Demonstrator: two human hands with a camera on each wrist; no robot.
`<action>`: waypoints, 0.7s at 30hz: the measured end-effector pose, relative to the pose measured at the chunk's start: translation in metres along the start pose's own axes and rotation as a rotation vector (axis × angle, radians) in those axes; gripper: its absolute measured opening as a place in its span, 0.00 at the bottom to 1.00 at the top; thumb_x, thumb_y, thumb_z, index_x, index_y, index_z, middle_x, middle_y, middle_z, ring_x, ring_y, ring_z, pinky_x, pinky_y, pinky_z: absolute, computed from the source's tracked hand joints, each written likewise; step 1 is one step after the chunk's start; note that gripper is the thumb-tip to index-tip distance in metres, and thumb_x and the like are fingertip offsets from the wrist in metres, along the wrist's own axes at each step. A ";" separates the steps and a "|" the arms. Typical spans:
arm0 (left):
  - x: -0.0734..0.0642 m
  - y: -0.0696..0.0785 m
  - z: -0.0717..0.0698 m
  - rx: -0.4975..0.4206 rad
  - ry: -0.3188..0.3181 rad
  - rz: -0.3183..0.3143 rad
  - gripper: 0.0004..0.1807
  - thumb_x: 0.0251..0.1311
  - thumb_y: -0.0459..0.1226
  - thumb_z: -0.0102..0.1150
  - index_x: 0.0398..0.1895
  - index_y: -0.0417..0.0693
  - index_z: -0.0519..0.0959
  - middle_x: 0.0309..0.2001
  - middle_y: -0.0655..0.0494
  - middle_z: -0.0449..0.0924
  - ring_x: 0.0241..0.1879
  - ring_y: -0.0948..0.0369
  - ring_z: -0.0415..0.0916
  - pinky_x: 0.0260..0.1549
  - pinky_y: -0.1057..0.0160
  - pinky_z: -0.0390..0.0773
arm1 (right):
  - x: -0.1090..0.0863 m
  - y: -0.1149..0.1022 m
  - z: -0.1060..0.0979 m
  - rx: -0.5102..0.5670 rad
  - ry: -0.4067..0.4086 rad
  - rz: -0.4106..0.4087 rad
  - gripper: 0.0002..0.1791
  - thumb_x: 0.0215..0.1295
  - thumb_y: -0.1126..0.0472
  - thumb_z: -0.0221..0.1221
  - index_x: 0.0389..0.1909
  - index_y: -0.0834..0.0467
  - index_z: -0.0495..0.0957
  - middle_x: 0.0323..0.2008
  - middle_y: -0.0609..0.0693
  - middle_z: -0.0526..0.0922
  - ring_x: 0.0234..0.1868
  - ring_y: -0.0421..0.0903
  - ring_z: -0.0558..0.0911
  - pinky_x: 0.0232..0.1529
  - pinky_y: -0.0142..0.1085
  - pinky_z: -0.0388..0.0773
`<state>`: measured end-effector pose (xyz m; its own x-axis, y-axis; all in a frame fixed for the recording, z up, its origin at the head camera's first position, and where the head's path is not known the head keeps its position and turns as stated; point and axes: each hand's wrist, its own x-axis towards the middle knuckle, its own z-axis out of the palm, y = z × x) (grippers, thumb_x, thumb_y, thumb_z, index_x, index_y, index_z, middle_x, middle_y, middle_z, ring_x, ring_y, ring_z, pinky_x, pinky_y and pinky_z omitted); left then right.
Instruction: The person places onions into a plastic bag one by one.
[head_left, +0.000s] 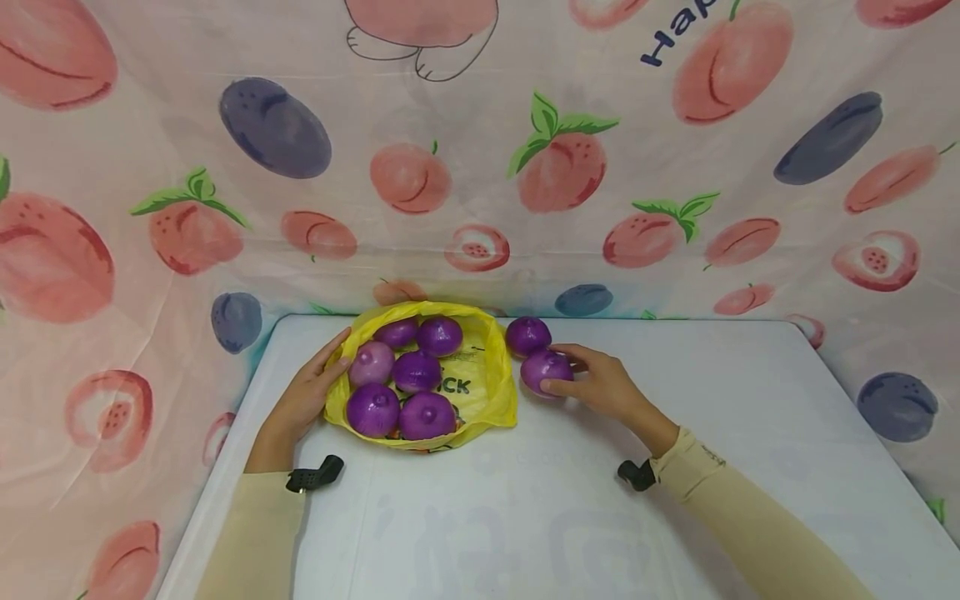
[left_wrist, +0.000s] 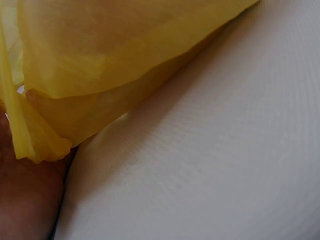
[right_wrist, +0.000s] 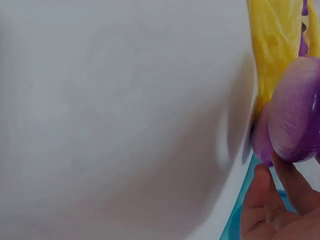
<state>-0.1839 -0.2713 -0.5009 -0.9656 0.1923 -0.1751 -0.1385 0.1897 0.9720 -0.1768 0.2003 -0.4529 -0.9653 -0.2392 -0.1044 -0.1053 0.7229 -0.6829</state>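
A yellow plastic bag lies wide open on the white table with several purple onions inside. My left hand holds the bag's left rim, its thumb at the edge; in the left wrist view the yellow plastic covers most of that hand. To the right of the bag, my right hand grips a purple onion between thumb and fingers. Another onion sits just behind it, beside the bag. The right wrist view shows the gripped onion at the fingertips.
The white table ends at the back against a hanging cloth printed with peaches. A dark wrist device sits at the left cuff and another device at the right cuff.
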 end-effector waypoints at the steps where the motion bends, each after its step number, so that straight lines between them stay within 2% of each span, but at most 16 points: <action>1: 0.000 0.000 0.000 -0.005 0.000 0.002 0.33 0.76 0.55 0.48 0.80 0.79 0.53 0.84 0.60 0.45 0.82 0.53 0.44 0.78 0.45 0.52 | 0.000 -0.002 0.000 0.003 0.003 -0.003 0.42 0.58 0.38 0.71 0.71 0.49 0.72 0.64 0.57 0.80 0.60 0.58 0.80 0.56 0.53 0.83; 5: 0.000 0.001 0.000 -0.013 0.001 0.007 0.33 0.76 0.54 0.48 0.81 0.76 0.53 0.83 0.58 0.45 0.82 0.52 0.45 0.78 0.45 0.52 | -0.002 -0.010 0.000 0.022 0.014 -0.014 0.40 0.59 0.40 0.71 0.71 0.49 0.73 0.63 0.58 0.81 0.59 0.58 0.80 0.55 0.53 0.83; 13: 0.001 -0.001 0.001 -0.010 0.007 0.004 0.32 0.76 0.55 0.49 0.80 0.79 0.54 0.83 0.58 0.45 0.82 0.51 0.45 0.77 0.45 0.55 | 0.000 -0.025 0.003 0.065 0.014 -0.030 0.40 0.58 0.40 0.72 0.70 0.49 0.73 0.63 0.57 0.81 0.58 0.57 0.81 0.55 0.51 0.84; 21: 0.001 0.000 0.000 -0.013 0.011 0.005 0.32 0.76 0.55 0.49 0.80 0.78 0.55 0.83 0.58 0.45 0.82 0.52 0.44 0.78 0.45 0.52 | 0.005 -0.035 0.007 0.052 0.034 -0.058 0.40 0.57 0.41 0.73 0.70 0.48 0.74 0.60 0.56 0.83 0.57 0.55 0.82 0.54 0.51 0.84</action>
<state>-0.1843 -0.2711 -0.5015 -0.9685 0.1827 -0.1690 -0.1368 0.1760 0.9748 -0.1764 0.1691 -0.4347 -0.9656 -0.2571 -0.0393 -0.1498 0.6736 -0.7238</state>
